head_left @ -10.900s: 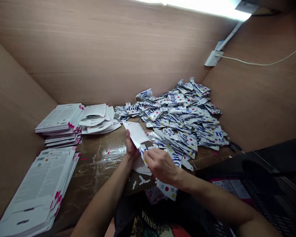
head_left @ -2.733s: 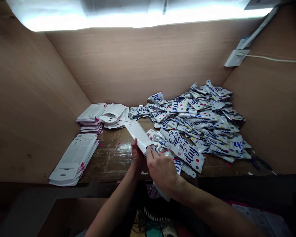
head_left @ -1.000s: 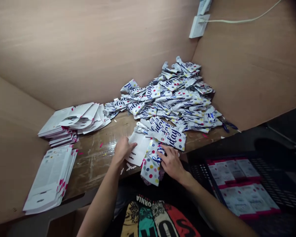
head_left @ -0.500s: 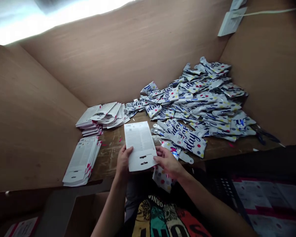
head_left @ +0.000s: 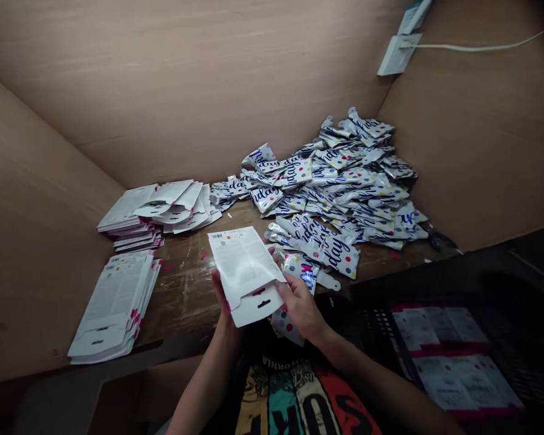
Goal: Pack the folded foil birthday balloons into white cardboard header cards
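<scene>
A white printed card envelope [head_left: 247, 266] with a hang-hole tab is held in front of me, tab end nearest my body. My left hand [head_left: 225, 302] supports it from the left and beneath, its fingers mostly behind the card. At the lower right edge, by the flap, my right hand [head_left: 299, 302] pinches the envelope. A folded dotted foil piece [head_left: 288, 326] hangs below my right hand; what holds it is hidden. Just beyond lie folded foil pieces with blue lettering [head_left: 330, 248], part of a large heap [head_left: 344, 181].
Two stacks of white envelopes, one at the back left [head_left: 131, 208] and one at the front left [head_left: 109, 302], stand on the brown table [head_left: 185, 290]. Pliers [head_left: 439, 238] lie at the right edge. A crate [head_left: 399, 356] with pink-and-white packs is at lower right. Wooden panels surround the table.
The envelope has tilted, and its flap now stands slightly away at the tab end. My left hand has slid further under it. The view has shifted to the right.
</scene>
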Demonstrator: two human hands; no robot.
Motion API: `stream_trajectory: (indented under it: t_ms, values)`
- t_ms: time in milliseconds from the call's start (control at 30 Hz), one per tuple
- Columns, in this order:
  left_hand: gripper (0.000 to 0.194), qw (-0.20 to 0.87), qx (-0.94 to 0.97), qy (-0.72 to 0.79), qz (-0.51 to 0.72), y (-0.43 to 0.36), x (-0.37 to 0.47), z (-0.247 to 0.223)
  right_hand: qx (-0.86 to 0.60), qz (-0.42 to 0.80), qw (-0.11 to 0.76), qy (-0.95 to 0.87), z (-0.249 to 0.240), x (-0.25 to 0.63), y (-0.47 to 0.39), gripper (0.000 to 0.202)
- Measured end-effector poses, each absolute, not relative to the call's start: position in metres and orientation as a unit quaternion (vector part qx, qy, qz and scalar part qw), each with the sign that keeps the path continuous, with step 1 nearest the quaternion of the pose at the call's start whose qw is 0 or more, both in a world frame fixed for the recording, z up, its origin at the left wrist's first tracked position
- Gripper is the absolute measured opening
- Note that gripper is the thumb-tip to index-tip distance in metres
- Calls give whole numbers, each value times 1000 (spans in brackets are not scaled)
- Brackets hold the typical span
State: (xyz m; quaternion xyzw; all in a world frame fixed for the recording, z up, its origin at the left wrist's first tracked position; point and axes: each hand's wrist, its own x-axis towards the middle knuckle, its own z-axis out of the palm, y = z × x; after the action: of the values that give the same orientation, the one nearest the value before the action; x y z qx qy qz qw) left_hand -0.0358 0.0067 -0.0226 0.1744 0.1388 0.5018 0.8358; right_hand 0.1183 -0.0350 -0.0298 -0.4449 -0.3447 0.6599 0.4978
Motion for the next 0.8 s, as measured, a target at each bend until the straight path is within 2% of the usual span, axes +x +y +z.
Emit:
stream_trajectory:
  t_ms: [100,200,267,333,367,433,500,533,667,800]
  values:
    - [115,847,165,113,493,10,-34,-22,-527,525,491,-454,-36,113,-34,36]
    - [109,849,154,96,496,15,-38,-22,-536,465,438,-552,-36,126,-28,44]
    - [109,845,142,88,507,18,-43,-23,-515,423,418,-618,-36,155,-21,39]
    - [114,846,125,86,511,21,-48,-25,-547,304,417,-659,-41,199,-13,26]
    - [115,847,116,87,511,22,-51,-27,-585,223,410,-664,-47,223,-10,30]
    - [116,850,105,88,509,24,-52,-31,-645,111,323,-684,-63,270,-6,51]
    - [115,854,106,80,503,26,-48,-35,-671,59,244,-698,-83,305,-2,57]
    - [115,857,109,76,498,28,-45,-37,-675,41,232,-699,-92,317,-1,55]
    - [115,873,98,99,467,37,-25,-37,-674,-23,314,-668,-96,328,-3,38]
    - [101,844,72,159,507,47,-5,-26,-594,-1,400,-698,-48,292,-16,33]
